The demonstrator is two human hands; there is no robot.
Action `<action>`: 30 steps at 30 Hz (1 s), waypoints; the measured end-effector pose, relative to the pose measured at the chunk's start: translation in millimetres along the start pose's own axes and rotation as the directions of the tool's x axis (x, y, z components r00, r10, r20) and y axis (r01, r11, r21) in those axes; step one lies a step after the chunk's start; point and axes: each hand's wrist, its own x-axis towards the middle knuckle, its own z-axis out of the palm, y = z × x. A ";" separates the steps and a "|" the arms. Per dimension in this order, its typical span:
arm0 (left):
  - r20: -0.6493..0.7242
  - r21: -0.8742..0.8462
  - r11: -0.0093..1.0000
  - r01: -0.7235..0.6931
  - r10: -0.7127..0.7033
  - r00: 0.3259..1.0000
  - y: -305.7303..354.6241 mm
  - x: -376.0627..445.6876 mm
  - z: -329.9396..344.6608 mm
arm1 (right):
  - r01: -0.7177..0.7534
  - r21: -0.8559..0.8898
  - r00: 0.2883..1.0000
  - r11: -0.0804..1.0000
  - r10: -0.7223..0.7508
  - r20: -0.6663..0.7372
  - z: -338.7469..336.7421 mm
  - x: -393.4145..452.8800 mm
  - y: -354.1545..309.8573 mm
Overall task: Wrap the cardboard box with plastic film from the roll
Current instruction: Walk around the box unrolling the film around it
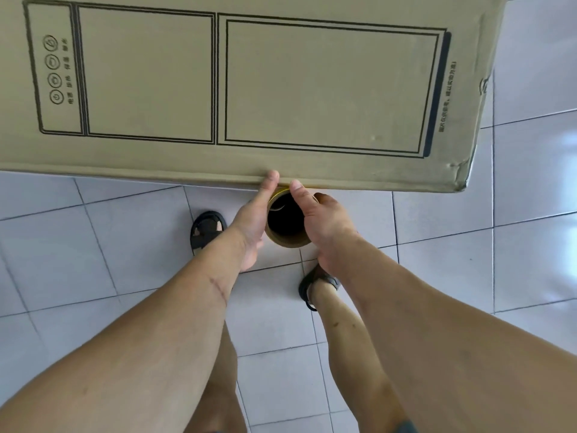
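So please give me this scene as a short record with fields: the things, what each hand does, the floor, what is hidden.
box: large cardboard box, printed outlines on its face, dented at the right corner
roll: cardboard core seen end-on, against the box's near edge
left hand: holds the roll's left side, thumb up at the box edge
right hand: holds the roll's right side, thumb up
floor: pale tiles, two feet in dark sandals
hidden: film cannot be made out; fingers behind the roll not visible
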 end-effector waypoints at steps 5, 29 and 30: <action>-0.007 0.016 1.000 -0.015 0.015 1.000 3.8 3.6 5.3 | 0.017 -0.002 1.000 1.000 -0.017 0.019 -6.1 2.3 2.1; 0.051 0.008 1.000 0.013 -0.013 0.999 -2.3 7.5 63.7 | 0.037 -0.003 0.998 0.999 -0.037 -0.044 -57.6 2.8 15.1; 0.076 -0.013 0.999 0.033 -0.032 0.997 -6.3 6.9 67.1 | 0.043 -0.033 0.997 0.999 -0.045 -0.061 -60.9 1.6 15.1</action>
